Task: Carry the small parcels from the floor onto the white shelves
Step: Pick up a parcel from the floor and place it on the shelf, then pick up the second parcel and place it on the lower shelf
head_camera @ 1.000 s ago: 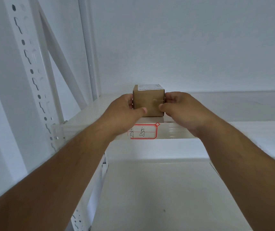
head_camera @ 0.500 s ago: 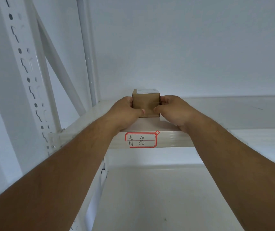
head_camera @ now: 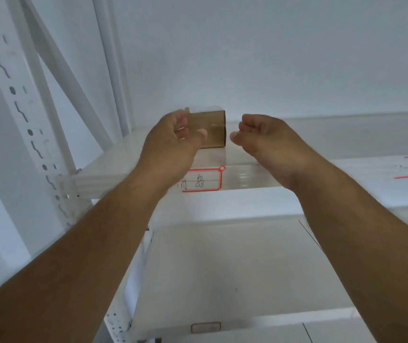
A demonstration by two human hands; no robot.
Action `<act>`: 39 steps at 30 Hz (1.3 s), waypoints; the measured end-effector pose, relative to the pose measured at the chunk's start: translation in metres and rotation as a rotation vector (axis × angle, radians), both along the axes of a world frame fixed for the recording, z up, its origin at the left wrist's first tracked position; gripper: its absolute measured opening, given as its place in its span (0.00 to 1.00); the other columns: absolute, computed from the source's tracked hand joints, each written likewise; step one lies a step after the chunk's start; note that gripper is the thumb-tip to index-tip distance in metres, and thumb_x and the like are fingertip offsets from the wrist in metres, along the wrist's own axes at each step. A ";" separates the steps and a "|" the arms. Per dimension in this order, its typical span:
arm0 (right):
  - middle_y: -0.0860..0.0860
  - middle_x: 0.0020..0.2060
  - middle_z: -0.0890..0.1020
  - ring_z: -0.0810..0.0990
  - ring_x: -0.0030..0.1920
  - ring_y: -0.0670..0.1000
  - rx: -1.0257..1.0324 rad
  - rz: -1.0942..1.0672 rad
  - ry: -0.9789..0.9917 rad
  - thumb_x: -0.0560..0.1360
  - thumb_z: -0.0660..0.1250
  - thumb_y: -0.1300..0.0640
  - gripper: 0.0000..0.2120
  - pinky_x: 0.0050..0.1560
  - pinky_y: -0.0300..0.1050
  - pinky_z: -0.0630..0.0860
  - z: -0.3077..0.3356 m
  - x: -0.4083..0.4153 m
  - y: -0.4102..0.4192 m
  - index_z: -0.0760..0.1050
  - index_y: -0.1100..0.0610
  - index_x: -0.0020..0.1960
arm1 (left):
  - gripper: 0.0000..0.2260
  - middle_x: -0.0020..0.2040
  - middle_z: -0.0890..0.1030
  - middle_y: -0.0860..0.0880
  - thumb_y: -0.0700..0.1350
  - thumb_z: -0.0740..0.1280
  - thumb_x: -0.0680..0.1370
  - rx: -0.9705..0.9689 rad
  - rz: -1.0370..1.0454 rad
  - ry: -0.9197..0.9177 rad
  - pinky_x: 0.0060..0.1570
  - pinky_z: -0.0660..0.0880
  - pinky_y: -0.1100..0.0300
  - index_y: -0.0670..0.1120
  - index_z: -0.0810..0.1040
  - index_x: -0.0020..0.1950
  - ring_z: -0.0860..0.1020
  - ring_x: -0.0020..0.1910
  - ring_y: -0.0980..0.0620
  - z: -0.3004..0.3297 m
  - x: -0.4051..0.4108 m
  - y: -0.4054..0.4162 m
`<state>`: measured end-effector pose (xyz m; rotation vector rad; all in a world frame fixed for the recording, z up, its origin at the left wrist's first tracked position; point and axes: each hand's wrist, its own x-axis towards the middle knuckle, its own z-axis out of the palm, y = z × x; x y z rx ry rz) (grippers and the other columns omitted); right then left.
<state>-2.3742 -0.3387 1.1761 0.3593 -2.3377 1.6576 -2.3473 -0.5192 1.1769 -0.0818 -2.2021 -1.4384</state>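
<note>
Now releasing: parcel (head_camera: 210, 128) set on upper shelf (head_camera: 321, 144) near its left end, right hand (head_camera: 259, 137) clear with fingers loosely curled on nothing, left hand (head_camera: 173, 142) half-open just beside it; next, back to floor for another.

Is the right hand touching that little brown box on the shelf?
Apart. The head view shows white shelf between the right hand and the brown box.
</note>
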 end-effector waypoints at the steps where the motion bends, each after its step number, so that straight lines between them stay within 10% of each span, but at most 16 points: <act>1: 0.69 0.71 0.78 0.66 0.76 0.64 -0.017 -0.011 0.010 0.80 0.72 0.56 0.29 0.73 0.69 0.74 -0.006 0.008 0.005 0.69 0.74 0.72 | 0.26 0.74 0.78 0.58 0.51 0.71 0.82 0.041 -0.024 0.029 0.69 0.74 0.58 0.53 0.71 0.80 0.79 0.67 0.60 -0.005 0.008 0.007; 10: 0.49 0.65 0.87 0.87 0.65 0.48 -0.392 -0.248 -0.034 0.77 0.74 0.55 0.25 0.67 0.51 0.83 -0.098 0.118 0.113 0.78 0.55 0.73 | 0.26 0.74 0.77 0.59 0.49 0.71 0.82 -0.041 -0.499 -0.204 0.52 0.72 0.71 0.54 0.71 0.81 0.78 0.69 0.62 -0.096 0.057 0.125; 18: 0.50 0.74 0.80 0.80 0.72 0.53 -0.431 -0.689 -0.441 0.78 0.74 0.48 0.33 0.76 0.57 0.75 -0.259 0.253 0.264 0.73 0.56 0.80 | 0.31 0.81 0.70 0.55 0.53 0.70 0.82 -0.324 -0.892 -0.560 0.66 0.70 0.58 0.54 0.65 0.83 0.71 0.78 0.56 -0.229 0.130 0.308; 22: 0.62 0.65 0.84 0.82 0.68 0.61 -0.506 -0.945 -0.540 0.79 0.73 0.51 0.20 0.75 0.64 0.73 -0.320 0.356 0.338 0.80 0.63 0.64 | 0.31 0.82 0.69 0.52 0.53 0.69 0.82 -0.490 -1.063 -0.665 0.70 0.71 0.55 0.53 0.64 0.84 0.70 0.79 0.52 -0.275 0.206 0.400; 27: 0.58 0.57 0.86 0.84 0.59 0.60 -0.596 -1.213 -0.573 0.75 0.75 0.46 0.27 0.64 0.56 0.79 -0.357 0.501 0.406 0.80 0.64 0.66 | 0.33 0.82 0.70 0.49 0.53 0.71 0.80 -0.629 -1.280 -0.667 0.77 0.69 0.52 0.48 0.66 0.84 0.72 0.78 0.50 -0.316 0.319 0.504; 31: 0.55 0.73 0.79 0.76 0.78 0.59 -0.720 -1.413 -0.544 0.68 0.73 0.39 0.48 0.81 0.60 0.69 -0.375 0.611 0.442 0.69 0.62 0.82 | 0.35 0.83 0.69 0.47 0.54 0.72 0.80 -0.720 -1.443 -0.652 0.77 0.67 0.53 0.46 0.65 0.84 0.71 0.79 0.50 -0.338 0.410 0.572; 39: 0.57 0.79 0.75 0.75 0.78 0.58 -0.933 -1.819 -0.429 0.77 0.75 0.45 0.41 0.81 0.59 0.69 -0.408 0.772 0.464 0.66 0.61 0.84 | 0.36 0.83 0.68 0.47 0.52 0.72 0.80 -0.908 -1.831 -0.590 0.76 0.67 0.54 0.45 0.64 0.84 0.71 0.79 0.49 -0.374 0.569 0.668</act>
